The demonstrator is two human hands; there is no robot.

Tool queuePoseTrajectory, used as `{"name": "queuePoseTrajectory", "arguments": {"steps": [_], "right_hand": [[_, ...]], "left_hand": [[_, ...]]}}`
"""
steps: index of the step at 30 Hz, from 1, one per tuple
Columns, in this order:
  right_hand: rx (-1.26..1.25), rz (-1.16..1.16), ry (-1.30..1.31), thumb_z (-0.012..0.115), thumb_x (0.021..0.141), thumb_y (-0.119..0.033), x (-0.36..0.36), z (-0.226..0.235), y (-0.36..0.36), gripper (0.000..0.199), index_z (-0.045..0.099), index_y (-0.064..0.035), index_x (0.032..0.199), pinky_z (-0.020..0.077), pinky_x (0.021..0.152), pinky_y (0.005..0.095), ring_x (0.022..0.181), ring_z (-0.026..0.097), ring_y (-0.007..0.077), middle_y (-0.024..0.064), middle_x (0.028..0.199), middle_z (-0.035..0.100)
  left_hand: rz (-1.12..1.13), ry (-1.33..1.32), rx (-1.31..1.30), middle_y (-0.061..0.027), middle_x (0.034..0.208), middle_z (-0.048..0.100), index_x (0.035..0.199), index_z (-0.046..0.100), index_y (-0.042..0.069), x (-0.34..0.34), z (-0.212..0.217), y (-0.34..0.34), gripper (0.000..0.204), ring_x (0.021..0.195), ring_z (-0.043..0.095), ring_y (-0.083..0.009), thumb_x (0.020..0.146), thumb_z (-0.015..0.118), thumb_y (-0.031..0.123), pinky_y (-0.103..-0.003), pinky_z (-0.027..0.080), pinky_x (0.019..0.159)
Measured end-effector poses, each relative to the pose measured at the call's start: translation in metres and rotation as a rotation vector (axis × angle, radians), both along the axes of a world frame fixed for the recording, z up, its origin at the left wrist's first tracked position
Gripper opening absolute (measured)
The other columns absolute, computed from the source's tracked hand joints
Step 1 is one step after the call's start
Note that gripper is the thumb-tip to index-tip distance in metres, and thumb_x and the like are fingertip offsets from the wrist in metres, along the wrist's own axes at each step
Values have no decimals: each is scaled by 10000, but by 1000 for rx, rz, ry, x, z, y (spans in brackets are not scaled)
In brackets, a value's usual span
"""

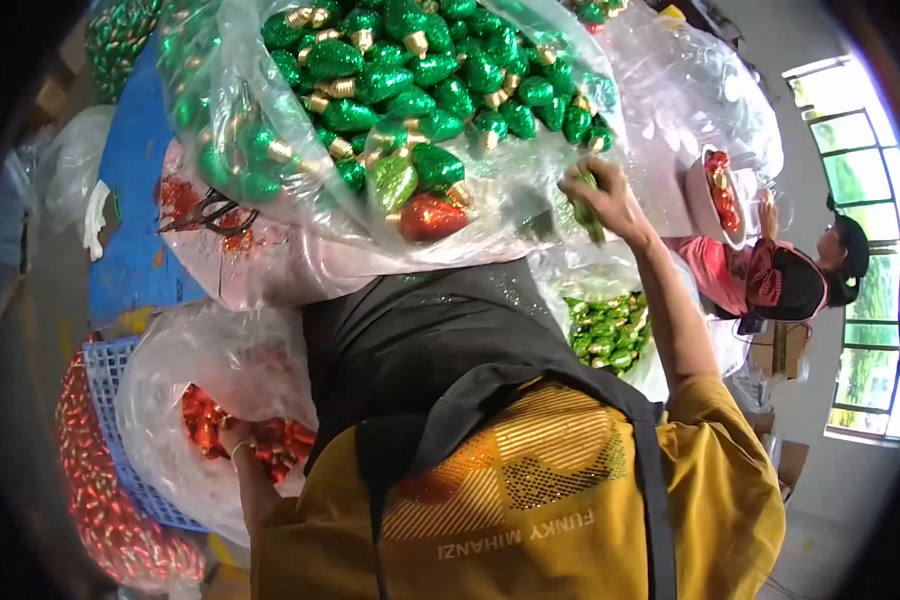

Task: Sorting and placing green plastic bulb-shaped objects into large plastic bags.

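My left hand [236,437] reaches down into a clear plastic bag [155,365] of red glitter bulb ornaments [282,445]; its fingers are hidden among them. Over the right side of the table, my right hand [612,203] is closed around a light green bulb ornament [585,210], partly covered by the fingers. In front of me a small clear bag holds a light green ornament [394,183], a dark green ornament [437,166] and a red ornament [432,217]. Behind it, a large clear bag lies open with many dark green ornaments [410,80] with gold caps.
Scissors [220,212] lie left on the glitter-strewn table. Light green ornaments [610,330] fill a bag below the table's right edge. A blue crate [115,420] and red-filled sack [100,490] stand lower left. At right, another person [790,275] sits near a white tray [705,195].
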State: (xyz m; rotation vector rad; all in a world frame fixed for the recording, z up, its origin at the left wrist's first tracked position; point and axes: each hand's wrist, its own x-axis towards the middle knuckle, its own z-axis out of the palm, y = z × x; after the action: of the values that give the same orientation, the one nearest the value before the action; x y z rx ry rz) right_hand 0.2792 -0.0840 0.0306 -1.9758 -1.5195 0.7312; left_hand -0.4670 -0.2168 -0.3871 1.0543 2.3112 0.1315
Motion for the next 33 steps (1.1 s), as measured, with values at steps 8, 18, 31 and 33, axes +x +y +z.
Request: {"name": "queuePoseTrajectory", "arguments": {"steps": [8,18,31,33], "right_hand": [[80,71,-511,601,782,-547,7,-44,190,645,586,64,988,480,759,450,822,619,407,248,874,639],[314,41,664,664,763,-507,-25,29,110,718,533,62,1180,484,821,325,917,621,206,151,988,649],[200,517,610,763,719,-224,-72,25,13,525,572,37,1132,491,718,277,774,618,140,92,883,655],[300,642,270,778,709,-223,-72,25,20,541,568,46,1129,494,709,277,747,621,140,93,868,652]], "left_hand": [[-5,-206,408,-136,1029,642,1116,600,42,71,161,-13,489,942,614,-224,688,775,198,-365,495,808],[-809,-36,1132,-142,1215,554,1249,529,15,278,462,147,587,1100,557,-270,706,749,50,-367,417,975],[-1746,-59,617,-134,1102,571,1118,587,34,464,467,274,484,1141,493,-274,672,720,162,-356,420,936],[-1786,-36,796,-135,1112,567,1127,582,41,462,446,290,478,1131,495,-283,689,716,177,-359,422,933]]}}
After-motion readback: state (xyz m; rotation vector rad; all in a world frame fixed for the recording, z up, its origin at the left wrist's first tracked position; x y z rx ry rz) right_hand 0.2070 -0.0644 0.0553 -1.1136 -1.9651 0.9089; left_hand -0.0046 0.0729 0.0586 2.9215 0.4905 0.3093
